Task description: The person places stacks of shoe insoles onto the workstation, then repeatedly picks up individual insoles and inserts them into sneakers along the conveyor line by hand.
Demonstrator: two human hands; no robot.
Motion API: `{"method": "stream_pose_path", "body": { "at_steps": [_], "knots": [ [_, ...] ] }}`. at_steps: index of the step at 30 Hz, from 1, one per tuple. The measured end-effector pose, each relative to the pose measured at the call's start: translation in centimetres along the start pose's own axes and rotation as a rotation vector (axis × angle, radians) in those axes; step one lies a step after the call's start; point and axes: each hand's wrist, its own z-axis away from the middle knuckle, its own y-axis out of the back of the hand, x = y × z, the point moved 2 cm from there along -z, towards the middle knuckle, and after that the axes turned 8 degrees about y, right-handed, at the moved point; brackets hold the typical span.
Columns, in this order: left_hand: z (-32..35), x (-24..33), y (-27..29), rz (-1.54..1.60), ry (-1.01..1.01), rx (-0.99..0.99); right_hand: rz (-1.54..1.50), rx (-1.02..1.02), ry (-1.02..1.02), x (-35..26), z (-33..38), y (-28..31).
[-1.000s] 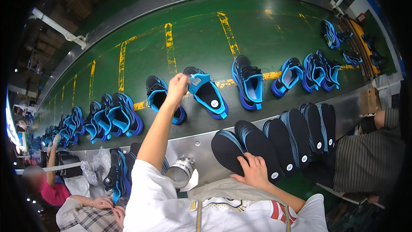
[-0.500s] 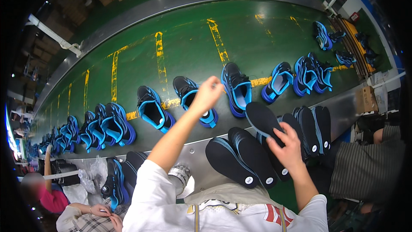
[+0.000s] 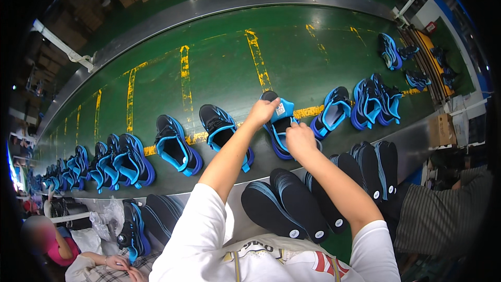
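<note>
Left hand [image 3: 263, 111] gripping blue tongue [image 3: 283, 110]; right hand [image 3: 302, 141] at same shoe [image 3: 274, 142].

At the handled shoe [image 3: 275, 140], the left hand [image 3: 264, 111] grips its blue tongue [image 3: 283, 109] — the right hand [image 3: 301, 141] is at its opening [image 3: 281, 125]. Left and right of that shoe, blue-black shoes [image 3: 180, 149] line the green belt [image 3: 219, 73] — black insole stacks [image 3: 296, 199] lie nearer the wearer.

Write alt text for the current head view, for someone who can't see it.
A person's left hand holds back the blue tongue of a black-and-blue shoe, the right hand at its opening. More shoes line the green surface; stacked black insoles lie nearer the person.
</note>
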Motion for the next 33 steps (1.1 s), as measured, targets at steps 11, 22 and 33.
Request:
{"method": "stream_pose_path", "body": {
  "at_steps": [11,22,33],
  "knots": [
    [1.4,-1.0,-1.4,0.140,-0.111,0.238,-0.124,0.047,-0.046,-0.2,-0.8,-2.5],
    [4.0,0.6,-1.6,-0.942,-0.713,0.536,-0.039,0.132,0.111,1.9,2.0,0.8],
    [2.1,-0.1,-0.6,-0.540,-0.509,0.242,-0.609,0.332,0.037,-2.0,19.6,4.9]
  ]
}}
